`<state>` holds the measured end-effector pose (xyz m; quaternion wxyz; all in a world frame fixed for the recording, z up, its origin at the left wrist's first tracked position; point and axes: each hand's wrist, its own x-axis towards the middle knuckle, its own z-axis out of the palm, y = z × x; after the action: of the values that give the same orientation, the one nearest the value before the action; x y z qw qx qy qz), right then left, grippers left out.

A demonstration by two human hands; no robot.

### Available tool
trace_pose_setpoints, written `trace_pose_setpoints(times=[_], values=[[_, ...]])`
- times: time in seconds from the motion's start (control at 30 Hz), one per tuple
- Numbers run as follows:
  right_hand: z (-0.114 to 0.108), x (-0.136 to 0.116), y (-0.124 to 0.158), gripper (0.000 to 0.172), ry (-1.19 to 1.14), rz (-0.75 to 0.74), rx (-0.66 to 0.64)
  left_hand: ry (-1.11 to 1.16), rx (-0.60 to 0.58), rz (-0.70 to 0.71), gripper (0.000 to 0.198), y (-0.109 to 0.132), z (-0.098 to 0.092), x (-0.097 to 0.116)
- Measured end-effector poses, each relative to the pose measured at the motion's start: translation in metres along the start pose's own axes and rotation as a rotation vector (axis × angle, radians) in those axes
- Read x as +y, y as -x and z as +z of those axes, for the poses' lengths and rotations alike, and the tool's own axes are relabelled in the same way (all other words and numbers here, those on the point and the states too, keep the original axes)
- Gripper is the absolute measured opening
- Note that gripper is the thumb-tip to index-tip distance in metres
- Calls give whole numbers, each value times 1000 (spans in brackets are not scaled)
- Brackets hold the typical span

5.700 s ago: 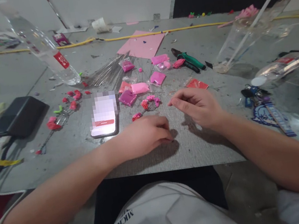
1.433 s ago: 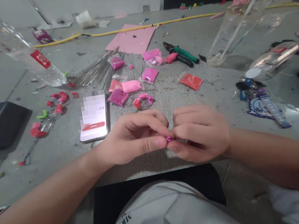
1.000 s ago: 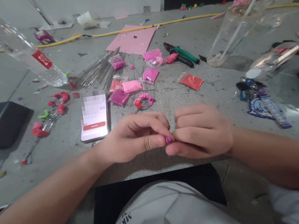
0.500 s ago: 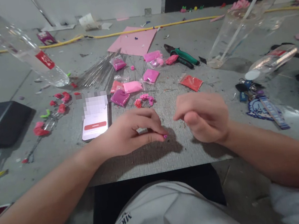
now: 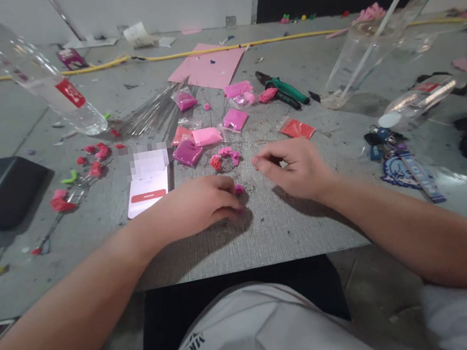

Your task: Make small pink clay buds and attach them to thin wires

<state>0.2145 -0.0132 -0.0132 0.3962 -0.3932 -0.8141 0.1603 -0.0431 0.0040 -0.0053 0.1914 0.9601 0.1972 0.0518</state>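
Observation:
My left hand [image 5: 207, 206] is low over the table, its fingers bent together around a small purple bit [image 5: 240, 212] at the fingertips. Just beside its fingers lies a pink piece [image 5: 239, 189]. My right hand [image 5: 292, 168] is curled to the right, thumb against the fingers; whatever it may hold is too small to make out. Beyond both hands lies a ring of pink and coral pieces [image 5: 226, 156]. Behind it are a purple packet [image 5: 187, 153], a pink packet [image 5: 208, 136] and a magenta packet [image 5: 235, 119]. A red packet [image 5: 297, 128] is behind my right hand.
A phone [image 5: 148, 182] lies by my left wrist. Farther off are green-handled pliers [image 5: 286, 91], thin wires [image 5: 153, 114] and pink paper [image 5: 210, 66]. A tall bottle [image 5: 71, 100] and a black box [image 5: 1, 194] stand left; a cup [image 5: 352, 61] and keychains [image 5: 404, 165] are right.
My left hand has drawn back a little to the left, and the pink piece beside its fingers now shows. My right hand has shifted left and slightly away from me.

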Motion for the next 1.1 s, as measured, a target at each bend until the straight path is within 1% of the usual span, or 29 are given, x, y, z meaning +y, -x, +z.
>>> trace_pose_setpoints(times=[0.1,0.17,0.23,0.3,0.37,0.47,0.53,0.6,0.67,0.73,0.8,0.9,1.0,1.1], values=[[2,6,-1,34,43,34,-67,3,54,-35,19,1,-3,-6],[4,9,0,26,92,53,-170,2,125,-62,19,0,-4,-7],[6,9,1,17,153,42,-305,-22,205,-87,18,-2,-2,-6],[8,8,3,16,196,12,-412,-89,257,-102,20,-6,1,-3],[11,6,6,18,201,-16,-445,-176,244,-117,22,-10,6,0],[15,5,7,9,184,-88,-406,-234,178,-144,22,-13,12,3],[15,5,7,8,168,-133,-348,-172,192,-172,18,-12,12,4],[15,5,7,6,153,-158,-253,-49,269,-198,13,-12,10,4],[13,4,7,9,142,-170,-149,89,370,-228,10,-11,8,5],[11,2,7,11,135,-181,-89,200,451,-263,10,-11,7,7],[10,0,7,11,119,-194,-75,276,491,-297,11,-11,7,10],[9,-2,8,9,59,-164,-67,368,525,-286,16,-11,7,13],[10,-2,7,7,19,-134,-58,374,563,-260,18,-12,8,16],[9,-4,5,10,2,-145,-82,356,559,-259,17,-12,7,19]])
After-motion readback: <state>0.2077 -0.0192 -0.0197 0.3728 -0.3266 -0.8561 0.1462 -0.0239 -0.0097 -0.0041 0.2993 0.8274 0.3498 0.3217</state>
